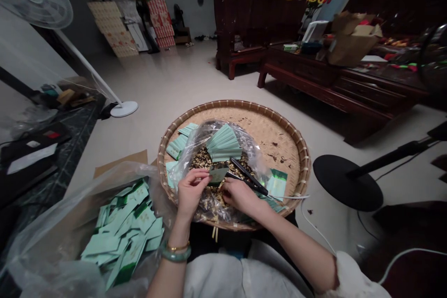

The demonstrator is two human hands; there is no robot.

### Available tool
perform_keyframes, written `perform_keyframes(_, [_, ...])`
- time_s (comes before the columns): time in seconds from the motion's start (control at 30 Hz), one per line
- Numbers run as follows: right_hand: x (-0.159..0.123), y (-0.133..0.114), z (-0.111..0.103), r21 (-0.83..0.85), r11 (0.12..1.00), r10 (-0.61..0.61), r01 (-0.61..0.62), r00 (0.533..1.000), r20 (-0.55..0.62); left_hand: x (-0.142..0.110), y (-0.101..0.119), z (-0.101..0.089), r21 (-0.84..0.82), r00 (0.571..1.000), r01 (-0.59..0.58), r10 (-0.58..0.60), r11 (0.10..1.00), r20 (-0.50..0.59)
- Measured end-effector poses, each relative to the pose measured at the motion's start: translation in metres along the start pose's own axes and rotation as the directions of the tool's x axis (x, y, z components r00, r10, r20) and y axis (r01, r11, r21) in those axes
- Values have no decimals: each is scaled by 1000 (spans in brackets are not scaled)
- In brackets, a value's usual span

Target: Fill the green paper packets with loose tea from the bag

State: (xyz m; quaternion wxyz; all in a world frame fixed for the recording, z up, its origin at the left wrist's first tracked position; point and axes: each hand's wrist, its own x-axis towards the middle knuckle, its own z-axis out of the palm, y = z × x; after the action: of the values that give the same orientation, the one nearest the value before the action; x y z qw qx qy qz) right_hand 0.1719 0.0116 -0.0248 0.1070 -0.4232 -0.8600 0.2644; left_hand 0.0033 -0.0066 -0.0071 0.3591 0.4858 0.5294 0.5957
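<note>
My left hand [193, 188] pinches a small green packet [218, 175] by its left edge. My right hand [239, 194] is low beside it, fingers curled down over the loose dried pieces [200, 157]; what they hold, if anything, is hidden. A black hair-straightener-like clamp [248, 176] with a white cord lies just above my right hand, its two arms apart near the packet's right side. Beyond the held packet, a fanned stack of green packets [224, 142] rests on the dried pieces in a clear plastic bag [256, 154].
A round woven tray [296, 149] carries the bag, with more packets [278, 184] at its sides. To the left, a plastic-lined box holds many green packets [131, 223]. The cord [319, 230] trails right. Fan stands [124, 109] and a dark wooden table [314, 79] surround the tray.
</note>
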Motion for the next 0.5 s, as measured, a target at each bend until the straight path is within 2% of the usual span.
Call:
perform_keyframes(0.13, [-2, 8, -3, 107, 994, 19, -11, 997, -73, 1, -2, 0, 4, 1000, 3, -2, 1000, -1])
perform_keyframes(0.27, [-6, 18, -14, 283, 959, 65, -4, 976, -206, 1, -5, -1, 14, 1000, 7, -7, 1000, 5])
perform_keyframes(0.4, [-10, 18, -42, 435, 899, 146, 48, 905, -401, 0, -5, -1, 30, 1000, 7, -7, 1000, 19])
perform_keyframes(0.5, [-10, 5, -69, 420, 893, 93, 160, 848, -522, -1, -3, 2, 29, 1000, 11, -12, 1000, 28])
